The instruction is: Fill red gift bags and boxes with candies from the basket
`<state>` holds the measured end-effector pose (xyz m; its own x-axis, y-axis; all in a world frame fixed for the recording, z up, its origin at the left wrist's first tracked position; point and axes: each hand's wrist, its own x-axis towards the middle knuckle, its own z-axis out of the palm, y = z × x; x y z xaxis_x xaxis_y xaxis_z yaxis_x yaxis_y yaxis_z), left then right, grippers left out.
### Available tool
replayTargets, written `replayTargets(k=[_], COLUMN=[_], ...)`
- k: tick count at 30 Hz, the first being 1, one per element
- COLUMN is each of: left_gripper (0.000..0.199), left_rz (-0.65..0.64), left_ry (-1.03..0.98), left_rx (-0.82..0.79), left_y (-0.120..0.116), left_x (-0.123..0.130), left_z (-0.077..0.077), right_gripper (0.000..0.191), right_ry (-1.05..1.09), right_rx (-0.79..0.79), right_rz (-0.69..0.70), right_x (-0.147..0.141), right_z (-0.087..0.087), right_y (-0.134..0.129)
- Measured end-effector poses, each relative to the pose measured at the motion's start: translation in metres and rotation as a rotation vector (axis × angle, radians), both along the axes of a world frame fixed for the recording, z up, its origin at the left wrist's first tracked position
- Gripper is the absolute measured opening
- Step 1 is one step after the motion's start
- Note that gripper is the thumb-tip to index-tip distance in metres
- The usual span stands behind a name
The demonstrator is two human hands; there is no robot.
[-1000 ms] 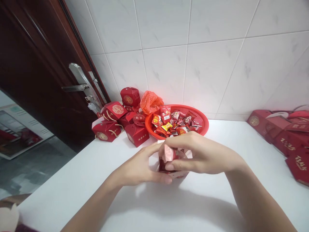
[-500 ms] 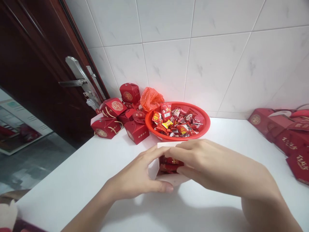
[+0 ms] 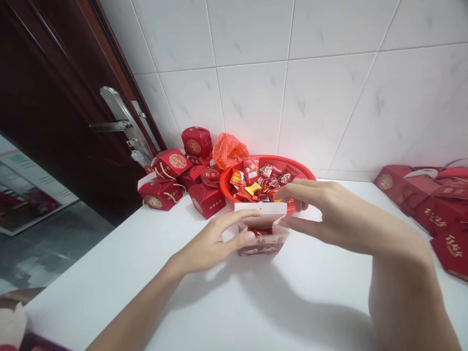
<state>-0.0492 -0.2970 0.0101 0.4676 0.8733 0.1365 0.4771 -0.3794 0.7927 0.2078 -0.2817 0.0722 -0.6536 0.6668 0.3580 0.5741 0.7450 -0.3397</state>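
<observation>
A small open box (image 3: 263,243) stands upright at the middle of the white table, its pale back flap raised and red wrapped sweets inside. My left hand (image 3: 215,241) holds the box at its left side, thumb at the front edge and fingers at the flap. My right hand (image 3: 325,214) is at the box's right rear corner, fingers apart, thumb near the flap and the other fingers over the basket's front edge; nothing shows between them. Behind the box, the red plastic basket (image 3: 307,176) holds many wrapped sweets, one of them yellow.
Several closed red boxes (image 3: 207,197) stand at the back left beside a crumpled orange-red bag (image 3: 228,150). More red boxes (image 3: 451,251) lie at the right edge. A dark door with a metal handle (image 3: 113,126) is at left, a tiled wall behind.
My right hand has moved from over the box's opening up to the basket's front edge, its fingers spreading. The box now sits more upright, its front showing, and my left hand has shifted slightly up.
</observation>
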Motion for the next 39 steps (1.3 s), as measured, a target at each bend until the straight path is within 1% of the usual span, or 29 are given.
replayTargets(k=[4,6,9,11,13,15,17,20,22,23,24,25,26,27,28,30,31,33,35,36,37,39], left_gripper=[0.063,0.062,0.05,0.047,0.045,0.047,0.054,0.075,0.084,0.081,0.072,0.058,0.044,0.034,0.032,0.034,0.033,0.029,0.02,0.013,0.011,0.023], left_rz=[-0.024,0.004,0.061,0.019,-0.061,-0.13,-0.15,-0.167,-0.192,-0.192,-0.174,-0.139,-0.088,-0.026,0.038,0.148,0.179,0.191,0.161,0.147,0.142,0.151], left_ry=[-0.007,0.011,0.036,0.056,0.078,0.095,0.104,0.07,0.015,-0.022,-0.058,-0.095,-0.138,-0.186,-0.233,-0.316,-0.342,-0.352,-0.344,-0.337,-0.33,-0.304], left_rx=[-0.009,0.039,0.219,0.395,0.572,0.691,0.71,0.63,0.59,0.578,0.559,0.528,0.485,0.432,0.376,0.283,0.252,0.21,0.218,0.245,0.282,0.364], left_y=[0.014,0.018,0.017,0.01,0.001,-0.009,-0.018,-0.029,-0.036,-0.039,-0.044,-0.048,-0.053,-0.059,-0.064,-0.073,-0.077,-0.084,-0.091,-0.093,-0.095,-0.097], left_x=[-0.004,-0.006,-0.008,-0.008,-0.007,-0.006,-0.005,-0.004,-0.003,-0.003,-0.002,0.0,0.001,0.003,0.006,0.012,0.015,0.022,0.029,0.032,0.034,0.037], left_z=[-0.01,-0.018,-0.032,-0.04,-0.046,-0.05,-0.055,-0.063,-0.067,-0.068,-0.068,-0.068,-0.066,-0.064,-0.061,-0.054,-0.051,-0.047,-0.046,-0.046,-0.048,-0.051], right_gripper=[0.025,0.029,0.046,0.065,0.082,0.094,0.1,0.104,0.101,0.097,0.091,0.084,0.076,0.07,0.066,0.061,0.059,0.052,0.043,0.038,0.034,0.027], right_ry=[-0.013,-0.023,-0.022,-0.027,-0.057,-0.084,-0.083,-0.03,0.054,0.113,0.177,0.243,0.306,0.365,0.417,0.495,0.525,0.575,0.624,0.647,0.665,0.686], right_rx=[-0.041,-0.074,-0.129,-0.2,-0.308,-0.425,-0.518,-0.587,-0.593,-0.59,-0.583,-0.575,-0.566,-0.557,-0.545,-0.521,-0.511,-0.493,-0.48,-0.479,-0.483,-0.498], right_rz=[-0.024,-0.036,-0.057,-0.049,-0.011,0.046,0.082,0.091,0.122,0.146,0.169,0.184,0.19,0.184,0.165,0.095,0.052,-0.036,-0.113,-0.143,-0.165,-0.181], right_x=[0.001,0.002,0.006,0.01,0.015,0.02,0.024,0.024,0.021,0.019,0.017,0.014,0.011,0.008,0.005,-0.001,-0.005,-0.012,-0.018,-0.02,-0.022,-0.023], right_z=[0.0,-0.001,-0.005,-0.011,-0.02,-0.033,-0.049,-0.074,-0.087,-0.092,-0.097,-0.101,-0.105,-0.108,-0.111,-0.116,-0.118,-0.119,-0.119,-0.118,-0.117,-0.117], right_y=[0.009,0.014,0.019,0.017,0.009,-0.003,-0.017,-0.036,-0.046,-0.051,-0.056,-0.06,-0.064,-0.068,-0.073,-0.08,-0.083,-0.089,-0.092,-0.093,-0.093,-0.094])
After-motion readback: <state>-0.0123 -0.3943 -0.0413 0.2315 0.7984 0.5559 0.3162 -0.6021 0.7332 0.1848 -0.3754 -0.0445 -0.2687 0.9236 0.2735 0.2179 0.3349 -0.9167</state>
